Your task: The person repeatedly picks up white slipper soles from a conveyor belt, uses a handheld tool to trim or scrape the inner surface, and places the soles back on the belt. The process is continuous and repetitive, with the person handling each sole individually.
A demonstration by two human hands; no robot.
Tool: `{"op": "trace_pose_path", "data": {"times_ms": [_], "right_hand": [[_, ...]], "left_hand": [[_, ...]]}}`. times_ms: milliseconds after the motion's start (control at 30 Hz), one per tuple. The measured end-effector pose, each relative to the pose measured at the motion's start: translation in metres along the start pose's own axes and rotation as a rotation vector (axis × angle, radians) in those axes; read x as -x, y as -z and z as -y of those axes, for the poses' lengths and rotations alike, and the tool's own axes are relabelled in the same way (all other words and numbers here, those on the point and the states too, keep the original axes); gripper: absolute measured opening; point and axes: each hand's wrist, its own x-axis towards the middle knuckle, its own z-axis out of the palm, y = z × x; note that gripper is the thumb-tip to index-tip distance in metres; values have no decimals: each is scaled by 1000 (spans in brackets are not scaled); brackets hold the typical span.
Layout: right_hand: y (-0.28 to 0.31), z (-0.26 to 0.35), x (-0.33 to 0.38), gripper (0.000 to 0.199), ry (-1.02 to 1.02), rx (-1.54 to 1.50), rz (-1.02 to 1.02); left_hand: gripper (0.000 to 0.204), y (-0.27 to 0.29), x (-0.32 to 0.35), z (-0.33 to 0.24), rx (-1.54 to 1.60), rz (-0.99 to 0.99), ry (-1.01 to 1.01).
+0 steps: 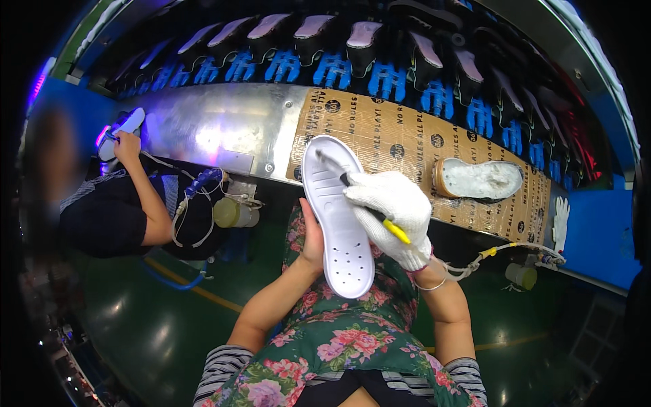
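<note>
A white shoe sole (pixel 339 217) stands lengthwise before me, its hollow inner face toward me, with ridges at the top and small holes lower down. My left hand (pixel 312 239), bare, grips its left edge. In a white knitted glove, my right hand (pixel 393 207) closes around a thin brush (pixel 395 231) with a yellow handle end. The brush tip points into the upper part of the sole; whether it touches the surface is hard to tell. A shoe upper (pixel 480 180) with a whitish bottom and a tan edge lies bottom-up to the right.
Printed cardboard (pixel 380 129) covers part of the metal bench (pixel 264 112). Behind it, shoes (pixel 365 35) hang in a row above blue holders (pixel 333 70). At right are a glove (pixel 560 224) and a hose (pixel 495 249). A co-worker's hand (pixel 127 146) holds another sole at left.
</note>
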Motion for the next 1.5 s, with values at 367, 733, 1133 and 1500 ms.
{"op": "trace_pose_path", "data": {"times_ms": [367,733,1133,1500], "right_hand": [[-23,11,16,33,155,-121,109],[-21,2,16,31,105,-401,157],[-17,-11,31,26,47,-207,62],[-41,-1,52,28,185,-84,60]], "left_hand": [[100,33,-4,-5,-397,24,-94],[101,72,-1,-9,-629,13,-264],[122,22,-15,-36,-76,-101,-169],[132,33,-44,-58,-79,505,-27]]}}
